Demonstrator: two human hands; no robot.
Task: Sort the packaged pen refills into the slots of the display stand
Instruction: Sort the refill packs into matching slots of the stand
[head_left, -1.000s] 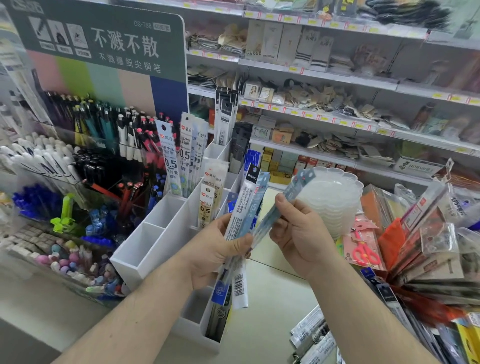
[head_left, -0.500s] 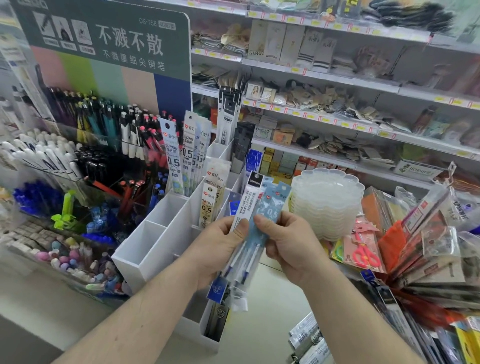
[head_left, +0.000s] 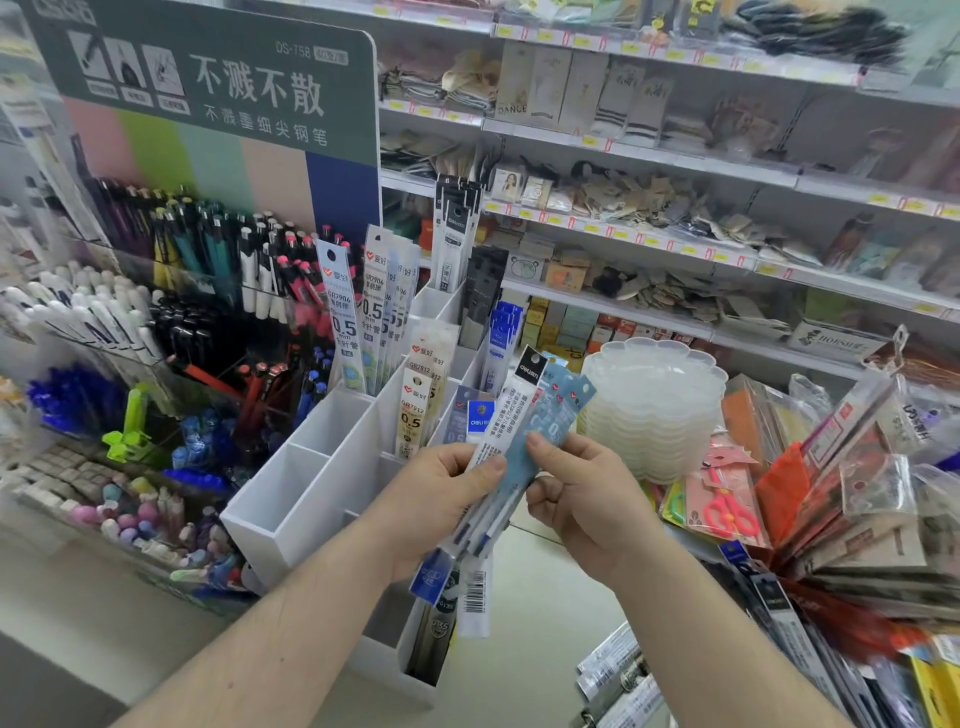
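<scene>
The left hand (head_left: 436, 499) curls round a fanned bunch of refill packs (head_left: 511, 441), thumb pressed across their front. The right hand (head_left: 582, 499) pinches the light blue pack (head_left: 550, 431) at the top of that fan between thumb and forefinger. Just beyond the fingertips stands the white display stand (head_left: 332, 467), some slots filled, the near ones bare.

The slick sleeves overlap closely, so pulling the blue pack could drag a neighbour loose, or the left thumb's hold could slip and spill the bunch.

A second ago the blue pack was held out apart to the right; now it lies against the bunch.
</scene>
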